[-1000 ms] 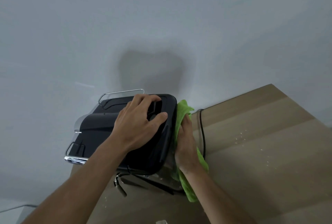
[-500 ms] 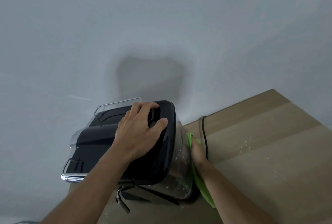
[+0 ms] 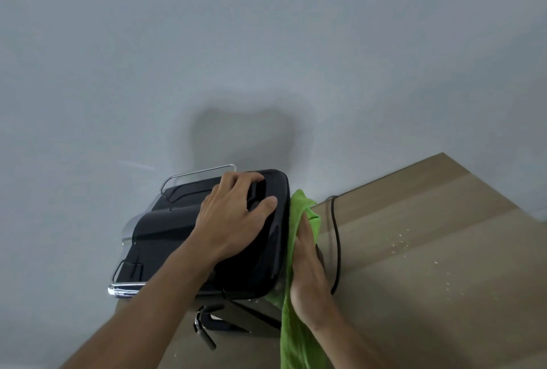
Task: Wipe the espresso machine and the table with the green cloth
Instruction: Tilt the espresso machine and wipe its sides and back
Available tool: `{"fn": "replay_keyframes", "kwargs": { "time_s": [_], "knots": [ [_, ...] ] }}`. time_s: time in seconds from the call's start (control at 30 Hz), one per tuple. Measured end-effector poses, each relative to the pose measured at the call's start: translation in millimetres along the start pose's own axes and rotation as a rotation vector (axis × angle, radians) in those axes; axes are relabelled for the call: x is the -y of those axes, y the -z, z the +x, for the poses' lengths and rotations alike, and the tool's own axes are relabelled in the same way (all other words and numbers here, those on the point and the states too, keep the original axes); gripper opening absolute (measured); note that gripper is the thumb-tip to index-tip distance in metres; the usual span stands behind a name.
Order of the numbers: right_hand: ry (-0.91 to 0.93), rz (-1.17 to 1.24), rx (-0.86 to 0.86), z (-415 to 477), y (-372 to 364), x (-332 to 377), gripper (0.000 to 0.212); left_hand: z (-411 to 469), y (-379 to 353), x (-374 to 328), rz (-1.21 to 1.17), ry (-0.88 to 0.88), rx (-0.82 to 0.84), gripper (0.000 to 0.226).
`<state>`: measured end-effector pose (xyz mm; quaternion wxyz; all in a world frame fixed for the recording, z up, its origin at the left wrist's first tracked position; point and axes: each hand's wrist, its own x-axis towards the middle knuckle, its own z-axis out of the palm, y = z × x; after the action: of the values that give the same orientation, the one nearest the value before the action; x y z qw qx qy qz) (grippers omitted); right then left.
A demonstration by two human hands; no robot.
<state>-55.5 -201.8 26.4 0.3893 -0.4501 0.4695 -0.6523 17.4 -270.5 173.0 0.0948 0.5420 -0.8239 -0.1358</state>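
Hands: left (image 3: 233, 217) atop espresso machine (image 3: 266, 256), right (image 3: 307, 274) flat, green cloth (image 3: 296, 336) hanging vert.

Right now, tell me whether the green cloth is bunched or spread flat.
Spread: the green cloth lies pressed against the espresso machine's side under the flat right hand.

The left hand (image 3: 236, 217) lay palm down and spread wide, fingers (image 3: 242, 180) reaching toward twelve o'clock and the thumb (image 3: 265, 204) splayed out toward three. Its bare forearm ran back toward seven o'clock, nearly straight. The right hand (image 3: 307, 274) stood on edge just beside it at four o'clock, flat and open, fingers together and pointing to twelve, the palm turned toward nine. Its wrist bent slightly, the forearm trailing off toward five o'clock.
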Motion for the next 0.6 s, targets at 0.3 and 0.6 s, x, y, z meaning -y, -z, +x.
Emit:
{"fn": "replay_keyframes", "kwargs": {
  "time_s": [0.3, 0.6],
  "knots": [
    [-0.098, -0.055, 0.001, -8.5, -2.0, -4.0, 0.044, -2.6, 7.6, 21.5, 0.048, -0.121, 0.103, 0.083],
    [-0.307, 0.185, -0.074, 55.2, 11.4, -75.9, 0.056, 18.5, 2.1, 15.0, 0.059, -0.031, 0.05, 0.086]
  ]
}}
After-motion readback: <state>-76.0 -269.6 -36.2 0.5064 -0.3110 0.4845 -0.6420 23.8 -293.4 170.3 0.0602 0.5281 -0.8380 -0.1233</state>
